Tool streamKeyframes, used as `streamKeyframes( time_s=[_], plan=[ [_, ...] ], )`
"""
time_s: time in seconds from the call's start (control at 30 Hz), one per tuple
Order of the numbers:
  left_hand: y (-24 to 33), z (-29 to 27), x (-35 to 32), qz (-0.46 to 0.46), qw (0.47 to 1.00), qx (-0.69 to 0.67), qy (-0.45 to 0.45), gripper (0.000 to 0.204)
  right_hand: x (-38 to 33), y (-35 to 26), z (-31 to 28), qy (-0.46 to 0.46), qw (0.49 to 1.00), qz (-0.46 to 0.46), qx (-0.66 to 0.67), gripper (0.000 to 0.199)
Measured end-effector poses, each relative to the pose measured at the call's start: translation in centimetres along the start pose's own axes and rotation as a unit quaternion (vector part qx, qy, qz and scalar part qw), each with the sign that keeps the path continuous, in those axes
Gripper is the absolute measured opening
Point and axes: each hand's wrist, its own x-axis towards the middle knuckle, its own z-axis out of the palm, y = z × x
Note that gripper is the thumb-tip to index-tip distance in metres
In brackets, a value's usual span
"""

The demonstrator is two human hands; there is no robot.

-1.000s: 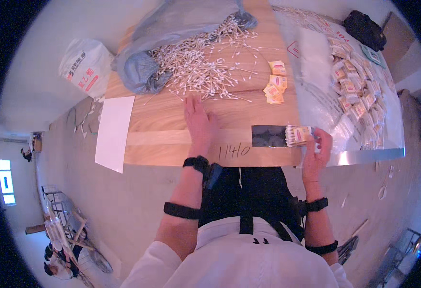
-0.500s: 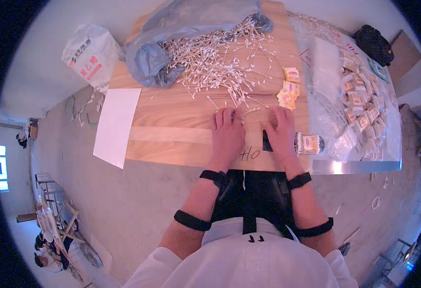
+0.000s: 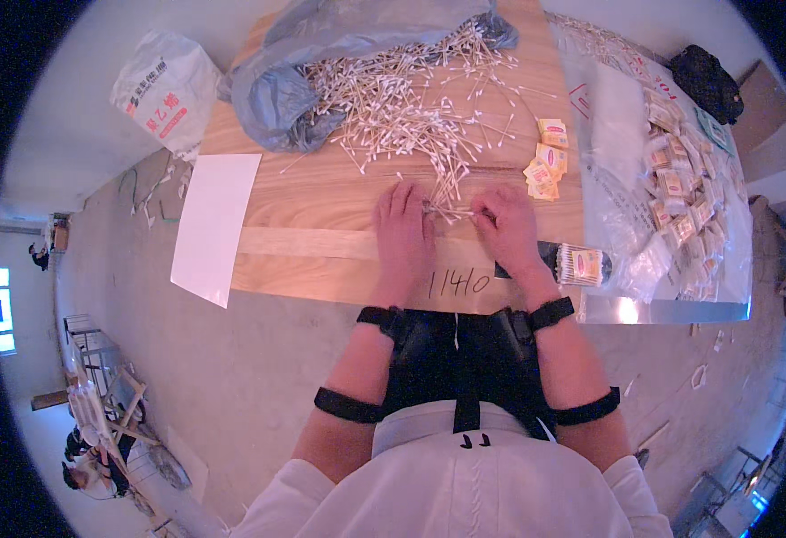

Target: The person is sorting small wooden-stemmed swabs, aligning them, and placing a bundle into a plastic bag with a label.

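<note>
A loose heap of cotton swabs spills toward me from a blue-grey plastic bag on the wooden table. Several swabs lie between my hands. My left hand rests on the wood, slightly blurred, its fingers stretched forward and its thumb side against the swab ends. With thumb and forefinger, my right hand pinches the other end of a few swabs. Beneath the right wrist is a flat black piece, partly covered. Just right of it sits a clear pack of swabs with a yellow-and-white label.
Small yellow cards lie right of the heap. Many filled packs cover clear plastic sheeting on the right, near a black bag. A white sheet overhangs the left edge, below a white printed sack.
My left hand has shifted slightly left, and my right hand has come left and inward to the swabs between the hands. Handwriting on the wood is now more exposed.
</note>
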Motion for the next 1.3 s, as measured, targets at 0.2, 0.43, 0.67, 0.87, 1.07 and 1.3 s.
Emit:
streamKeyframes(
  time_s=[0.2, 0.43, 0.67, 0.87, 1.07, 1.3],
  plan=[
    [-0.4, -0.4, 1.4, -0.015, 0.998, -0.041, 0.048, 0.042, -2.5, -1.0, 0.0, 0.017, 0.999, -0.038, -0.027, 0.012],
    [4.1, -1.8, -2.6, 0.071, 0.995, -0.040, -0.049, 0.046, -4.5, -1.3, 0.3, 0.042, 0.998, -0.047, -0.017, 0.018],
    [1.9, -2.1, -4.5, 0.036, 0.997, -0.037, -0.048, 0.051, -5.8, -1.6, -0.3, 0.088, 0.996, -0.018, 0.008, 0.025],
    [3.8, -2.7, -2.3, -0.089, 0.995, 0.040, -0.031, 0.030, -5.4, -2.0, -0.2, 0.048, 0.998, -0.041, 0.004, 0.014],
    [2.9, -1.7, -2.3, -0.075, 0.995, 0.054, -0.041, 0.019, -6.2, -2.2, 0.4, 0.019, 0.998, -0.056, -0.001, 0.010],
    [3.2, -2.5, -2.7, -0.017, 0.999, -0.011, -0.037, 0.018, -6.8, -2.5, 0.5, 0.019, 0.998, -0.060, -0.007, 0.010]
  ],
)
